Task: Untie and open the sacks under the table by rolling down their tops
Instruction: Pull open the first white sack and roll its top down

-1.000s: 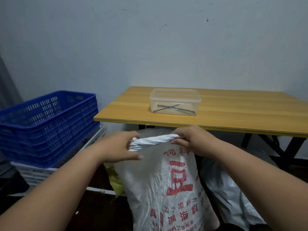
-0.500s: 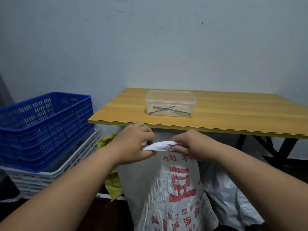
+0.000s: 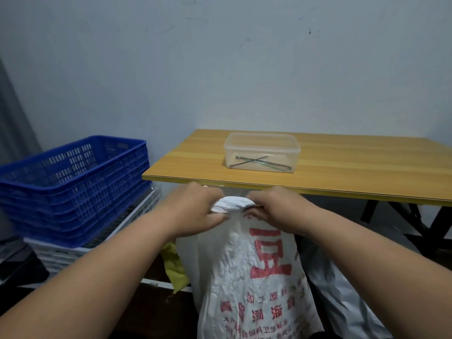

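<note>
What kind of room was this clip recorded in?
Probably a storeroom or back room, not certain. Printed woven sacks stand on the floor by a folding table, stacked plastic crates sit against a bare scuffed wall, and both hands grip one sack's top.

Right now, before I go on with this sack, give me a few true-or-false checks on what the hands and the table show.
1. Both hands grip the bunched top of the white sack. True: left hand, right hand.
2. The clear container sits on the floor. False: it is on the wooden table.
3. The blue crate is left of the table. True.
4. The container holds nothing. False: thin ties lie inside.
</note>
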